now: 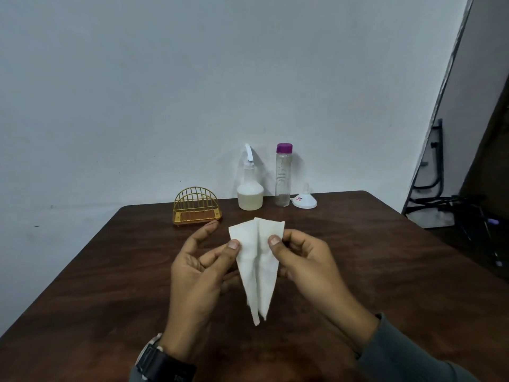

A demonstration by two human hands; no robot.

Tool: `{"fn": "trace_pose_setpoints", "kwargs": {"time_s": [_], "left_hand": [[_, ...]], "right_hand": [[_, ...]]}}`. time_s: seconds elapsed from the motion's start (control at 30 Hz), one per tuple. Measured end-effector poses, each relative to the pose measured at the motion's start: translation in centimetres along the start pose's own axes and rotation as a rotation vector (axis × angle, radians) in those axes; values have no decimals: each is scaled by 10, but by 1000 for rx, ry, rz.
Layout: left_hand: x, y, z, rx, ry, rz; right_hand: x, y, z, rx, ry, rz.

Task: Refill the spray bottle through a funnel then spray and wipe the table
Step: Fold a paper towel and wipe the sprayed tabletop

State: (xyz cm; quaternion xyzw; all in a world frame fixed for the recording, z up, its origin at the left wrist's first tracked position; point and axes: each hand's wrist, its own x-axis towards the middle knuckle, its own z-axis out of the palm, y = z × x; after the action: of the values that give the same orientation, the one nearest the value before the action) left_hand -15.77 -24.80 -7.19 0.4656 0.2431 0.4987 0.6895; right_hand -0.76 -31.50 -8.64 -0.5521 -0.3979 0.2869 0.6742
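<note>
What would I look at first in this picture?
First you'd notice the white napkin, pinched between the left hand and the right hand over the dark wooden table. Behind it, along the table's far edge, stand a gold wire holder, a spray bottle and a clear bottle with a purple cap. A white funnel rests mouth down beside them.

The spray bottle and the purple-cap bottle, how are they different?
The spray bottle has a white trigger nozzle; the purple-cap bottle has a purple cap. The spray bottle is wide at the bottom with a thin neck; the purple-cap bottle is straight and slim. The spray bottle looks milky; the purple-cap bottle is clear. Both stand upright.
</note>
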Motion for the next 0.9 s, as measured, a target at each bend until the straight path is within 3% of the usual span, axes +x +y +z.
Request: {"fn": "trace_pose_setpoints", "kwargs": {"time_s": [0.07,0.3,0.4,0.5,0.6,0.67,0.77,0.9], "left_hand": [[2,0,-4,49,45,48],[12,-18,-15,426,90,125],[15,-31,-19,597,83,115],[19,-39,-26,862,37,113],[22,-38,-35,1036,20,197],[25,-34,-40,1044,28,255],[33,-26,-45,1060,45,285],[48,-19,-57,1105,62,280]], "right_hand": [[3,1,-6,55,32,30],[8,9,-16,-105,111,88],[14,21,-28,-427,158,88],[13,33,-42,-872,82,85],[5,42,-50,-1085,57,-124],[0,45,-54,-1062,-59,-237],[-8,49,-44,-1144,-378,-298],[-5,55,-21,-1301,-625,-175]]}}
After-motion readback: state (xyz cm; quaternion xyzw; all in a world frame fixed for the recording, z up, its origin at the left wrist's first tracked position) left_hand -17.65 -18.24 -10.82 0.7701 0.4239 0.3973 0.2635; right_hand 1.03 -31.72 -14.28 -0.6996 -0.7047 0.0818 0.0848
